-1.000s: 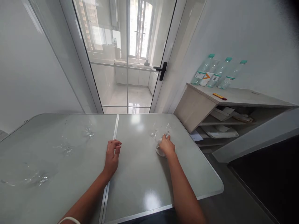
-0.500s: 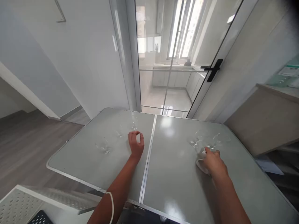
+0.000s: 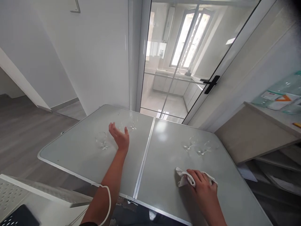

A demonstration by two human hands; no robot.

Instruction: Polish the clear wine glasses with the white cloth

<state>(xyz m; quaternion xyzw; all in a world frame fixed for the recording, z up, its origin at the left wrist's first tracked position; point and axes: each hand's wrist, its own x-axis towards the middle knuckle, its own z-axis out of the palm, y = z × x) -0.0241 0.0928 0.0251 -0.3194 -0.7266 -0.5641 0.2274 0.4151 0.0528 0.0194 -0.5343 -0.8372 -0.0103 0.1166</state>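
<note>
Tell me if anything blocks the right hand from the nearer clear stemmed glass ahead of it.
Nothing visible does: only pale, glossy tabletop shows between the right hand and the nearer clear glass. The crumpled white cloth is in that hand; the other clear glass sits left, off that path.

Looked soft and matt in the white cloth [image 3: 183,179] at lower right, glossy across the tabletop [image 3: 162,163], clear and shiny in the stemmed glasses [image 3: 201,153]. Resembled matt wood on the shelf unit [image 3: 246,131], plastic in the bottles [image 3: 272,101], far right.
</note>
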